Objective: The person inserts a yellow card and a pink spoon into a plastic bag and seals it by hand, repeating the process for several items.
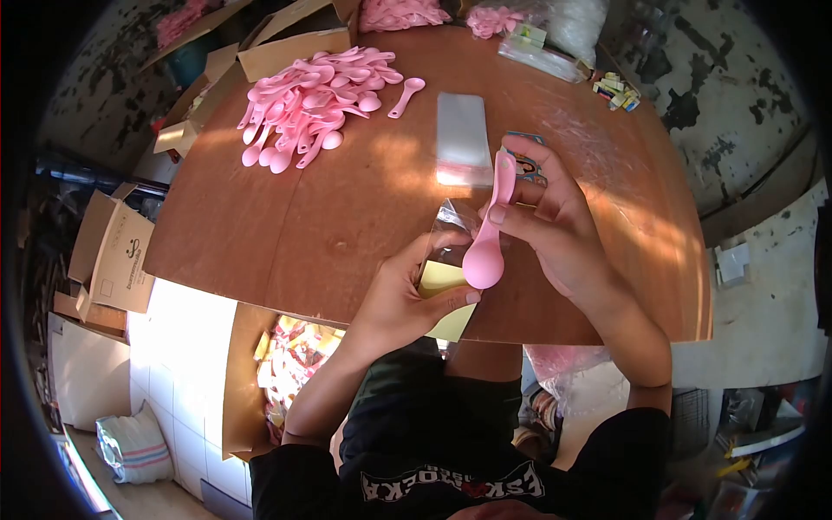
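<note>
My right hand (555, 212) grips a pink spoon (484, 263) by its handle, bowl downward, thumb across the handle. Behind the handle's top is a small colourful printed piece (529, 170) by the right fingers. My left hand (414, 282) pinches a clear plastic bag (451, 227) with a pale yellow card (444, 279); the spoon's bowl hangs in front of it, close to my left thumb. Whether the bowl touches the bag cannot be made out. Beyond my hands lies a stack of clear bags (462, 130) on the brown table (364, 225).
A heap of pink spoons (316, 100) lies at the back left, with a single spoon (406, 97) beside it. Cardboard boxes (295, 43) stand at the far edge. Small packets (617, 91) lie at the back right. An open box of wrapped items (299, 360) is below the front edge.
</note>
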A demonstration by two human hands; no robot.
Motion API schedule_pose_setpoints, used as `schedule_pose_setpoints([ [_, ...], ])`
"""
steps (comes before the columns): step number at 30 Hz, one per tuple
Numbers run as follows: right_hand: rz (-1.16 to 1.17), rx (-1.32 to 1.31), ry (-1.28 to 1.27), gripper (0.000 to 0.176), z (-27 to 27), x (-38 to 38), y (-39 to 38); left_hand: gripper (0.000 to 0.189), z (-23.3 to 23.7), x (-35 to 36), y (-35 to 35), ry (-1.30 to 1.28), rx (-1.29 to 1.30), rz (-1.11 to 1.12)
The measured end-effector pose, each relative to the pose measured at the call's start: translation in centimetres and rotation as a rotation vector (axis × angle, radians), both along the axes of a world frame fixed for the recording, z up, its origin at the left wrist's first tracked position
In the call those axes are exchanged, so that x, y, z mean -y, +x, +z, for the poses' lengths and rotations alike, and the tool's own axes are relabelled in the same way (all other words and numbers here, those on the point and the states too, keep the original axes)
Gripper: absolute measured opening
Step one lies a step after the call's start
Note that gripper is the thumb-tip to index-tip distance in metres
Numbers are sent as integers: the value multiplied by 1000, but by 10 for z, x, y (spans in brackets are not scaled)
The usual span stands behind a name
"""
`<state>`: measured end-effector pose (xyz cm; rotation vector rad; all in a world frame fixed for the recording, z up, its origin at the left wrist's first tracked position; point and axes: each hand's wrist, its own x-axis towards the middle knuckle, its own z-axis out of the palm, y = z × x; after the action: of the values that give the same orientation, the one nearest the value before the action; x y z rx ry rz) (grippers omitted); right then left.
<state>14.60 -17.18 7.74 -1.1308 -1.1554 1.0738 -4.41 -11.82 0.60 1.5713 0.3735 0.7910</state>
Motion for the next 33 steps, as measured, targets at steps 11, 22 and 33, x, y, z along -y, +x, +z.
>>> schedule_pose_setpoints([
  [11, -242, 107, 287, 55, 1, -11, -1, 15, -8, -2, 0, -156, 13, 68],
  [22, -164, 239, 397, 48, -1, -6, 1, 15, -1, -5, 6, -116, -61, 98],
  [33, -129, 566, 483, 39, -4, -4, 2, 26, -2, -6, 15, -102, 50, 63],
])
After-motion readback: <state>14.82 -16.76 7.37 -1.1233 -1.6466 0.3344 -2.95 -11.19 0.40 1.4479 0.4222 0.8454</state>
